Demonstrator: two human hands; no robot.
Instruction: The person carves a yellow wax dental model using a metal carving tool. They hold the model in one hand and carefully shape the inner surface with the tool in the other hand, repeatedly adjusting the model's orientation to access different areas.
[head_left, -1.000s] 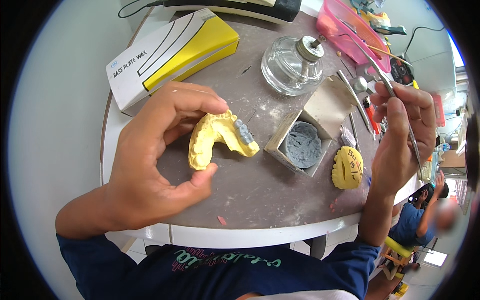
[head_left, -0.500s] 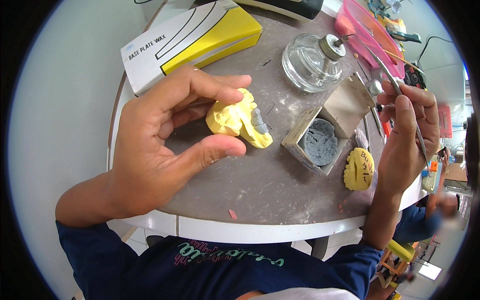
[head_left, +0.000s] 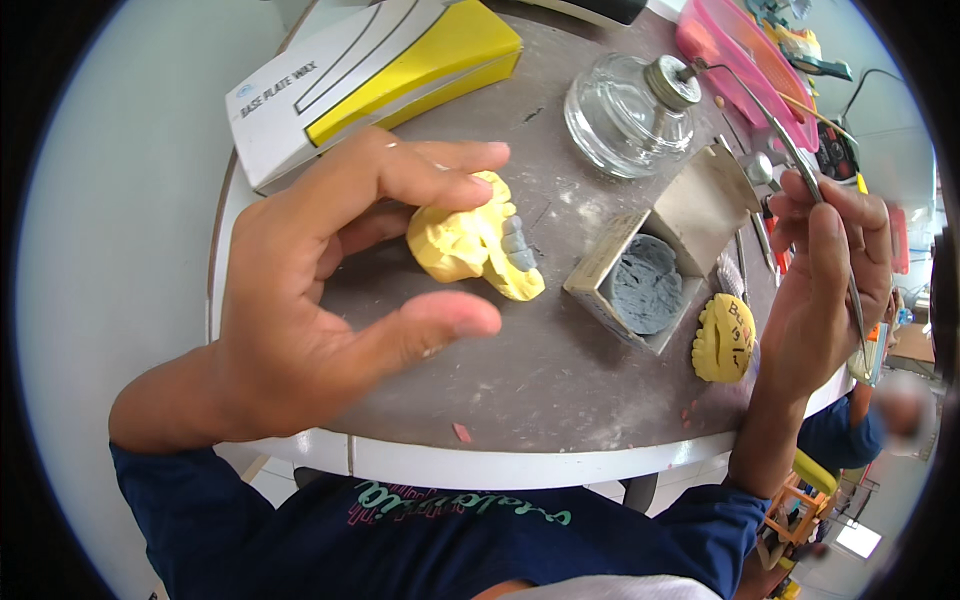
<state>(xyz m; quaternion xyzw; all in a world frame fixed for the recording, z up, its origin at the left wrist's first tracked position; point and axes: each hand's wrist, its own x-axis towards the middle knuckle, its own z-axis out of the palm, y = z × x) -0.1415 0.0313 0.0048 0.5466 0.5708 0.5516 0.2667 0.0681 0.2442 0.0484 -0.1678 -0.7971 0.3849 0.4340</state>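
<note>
Above the table, my left hand [head_left: 310, 270] holds a yellow dental cast [head_left: 450, 245] with its fingers curled over and behind it; the thumb stands apart from the near side. Several grey wax teeth [head_left: 517, 245] line the cast's right edge. My right hand [head_left: 825, 270] pinches a thin metal dental wax instrument [head_left: 780, 130]. Its bent tip is at the wick of a glass spirit burner [head_left: 625, 115]; no flame can be made out. Between the hands, an opened small carton [head_left: 598, 262] contains blue-grey wax [head_left: 645, 285] with a gouged surface.
A second yellow cast [head_left: 722, 340] with handwriting lies beside the carton, near a brush [head_left: 730, 272]. A white and yellow box [head_left: 400, 80] stands at the far left. A pink basket [head_left: 725, 60] is at the far right. Another person [head_left: 840, 435] sits beyond my right arm.
My left thumb has moved away from the cast. The instrument's tip stays at the burner wick, and my right hand has shifted slightly right in the picture.
</note>
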